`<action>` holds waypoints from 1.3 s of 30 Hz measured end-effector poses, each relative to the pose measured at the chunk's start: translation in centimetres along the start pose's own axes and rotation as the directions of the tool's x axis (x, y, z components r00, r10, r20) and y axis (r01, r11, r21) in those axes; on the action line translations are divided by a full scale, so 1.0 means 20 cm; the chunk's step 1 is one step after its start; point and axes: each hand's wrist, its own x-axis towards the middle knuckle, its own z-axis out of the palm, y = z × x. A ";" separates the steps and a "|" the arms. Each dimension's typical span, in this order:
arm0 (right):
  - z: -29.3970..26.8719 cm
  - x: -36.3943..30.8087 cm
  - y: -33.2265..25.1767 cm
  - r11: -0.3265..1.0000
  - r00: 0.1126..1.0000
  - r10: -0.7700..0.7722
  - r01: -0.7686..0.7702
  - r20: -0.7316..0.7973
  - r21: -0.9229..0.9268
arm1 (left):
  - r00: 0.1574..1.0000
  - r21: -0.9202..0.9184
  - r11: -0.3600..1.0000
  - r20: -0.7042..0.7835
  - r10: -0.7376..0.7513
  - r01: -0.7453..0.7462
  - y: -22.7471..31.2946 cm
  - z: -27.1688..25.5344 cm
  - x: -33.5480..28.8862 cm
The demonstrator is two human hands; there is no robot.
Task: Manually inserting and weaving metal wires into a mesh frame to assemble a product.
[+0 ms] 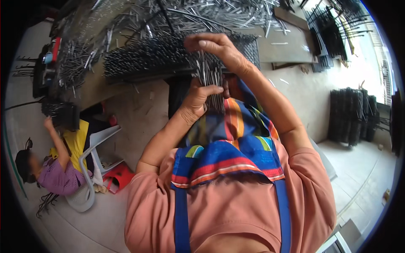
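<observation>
The bundle (209, 76) of thin metal strips is held just in front of the near edge of the black tray (253, 52), to the right of the tray's middle. It is enclosed by the left hand (197, 99), whose thumb is laid across the strips. The right hand (223, 49) is arched over the bundle's far end, its fingers drawn together; whether anything is pinched there cannot be told. Should the left hand's grip be loosened, strips could be dropped onto the apron (234, 147) or among the tray's spikes (143, 55); should the uneven far ends be pressed hard, single strips could be bent or a palm scratched. The bundle's long axis is directed away from the body, its far ends pointed toward the tray and leaned slightly left. Beyond the tray, a pile (228, 19) of loose strips is spread over the worktop (291, 50).
</observation>
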 end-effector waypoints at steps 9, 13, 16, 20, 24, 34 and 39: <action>-0.02 -0.49 0.15 0.985 0.997 0.047 -0.035 -0.068 0.167 | 0.930 0.172 0.929 0.116 -0.349 0.327 -0.14 -0.02 -0.02; -0.19 -0.50 0.24 0.714 0.821 0.557 -0.397 -0.124 0.577 | 0.971 0.148 0.960 -0.004 -0.241 0.239 -0.12 0.02 0.07; -0.23 -0.55 0.27 0.764 0.792 0.604 -0.547 -0.084 0.342 | 0.978 0.160 0.968 -0.106 -0.179 0.195 -0.18 -0.02 0.19; -0.21 -0.53 0.34 0.723 0.725 0.643 -0.470 -0.245 0.507 | 0.966 0.240 0.945 -0.190 -0.177 0.221 -0.20 -0.02 0.27; -0.26 -0.50 0.34 0.631 0.694 0.697 -0.471 -0.183 0.617 | 0.942 0.137 0.946 -0.209 -0.263 0.295 -0.19 -0.04 0.32; -0.31 -0.46 0.38 0.587 0.691 0.716 -0.514 -0.104 0.626 | 0.922 0.191 0.903 -0.133 -0.365 0.385 -0.09 -0.03 0.36; -0.31 -0.43 0.38 0.676 0.710 0.680 -0.513 -0.180 0.529 | 0.957 0.171 0.954 -0.198 -0.213 0.247 -0.12 -0.09 0.35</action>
